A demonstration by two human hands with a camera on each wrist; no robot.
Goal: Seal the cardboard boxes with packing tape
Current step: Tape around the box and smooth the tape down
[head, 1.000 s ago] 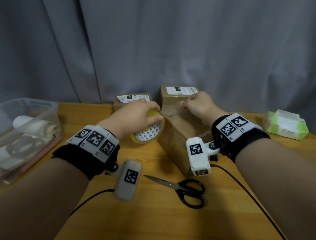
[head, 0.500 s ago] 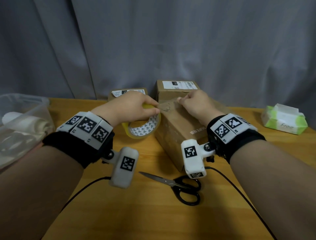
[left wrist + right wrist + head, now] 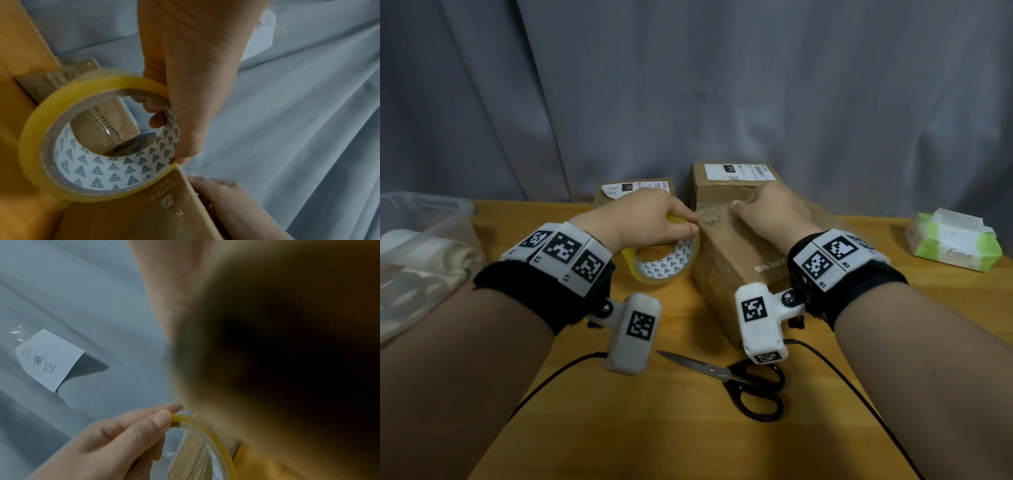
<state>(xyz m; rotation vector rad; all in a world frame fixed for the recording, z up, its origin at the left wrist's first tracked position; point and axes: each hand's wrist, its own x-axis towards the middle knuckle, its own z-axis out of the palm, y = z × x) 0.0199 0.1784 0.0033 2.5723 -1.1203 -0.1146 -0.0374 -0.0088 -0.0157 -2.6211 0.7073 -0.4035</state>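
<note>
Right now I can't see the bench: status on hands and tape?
Left hand grips tape roll against near cardboard box. Right hand presses box top. Scissors lie nearer on table, not in the way.

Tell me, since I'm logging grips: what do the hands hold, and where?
Left hand grips the tape roll by its rim. Right hand rests on the box, gripping nothing visible.

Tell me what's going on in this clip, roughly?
A person is taping up a cardboard box on a wooden table. The left hand grips a roll of tape at the box's top left edge, while the right hand presses on the box top, seemingly holding the tape end down. Scissors lie unused in front of the box. Two more boxes stand behind, a tissue pack sits to the right and a plastic bin to the left.
</note>
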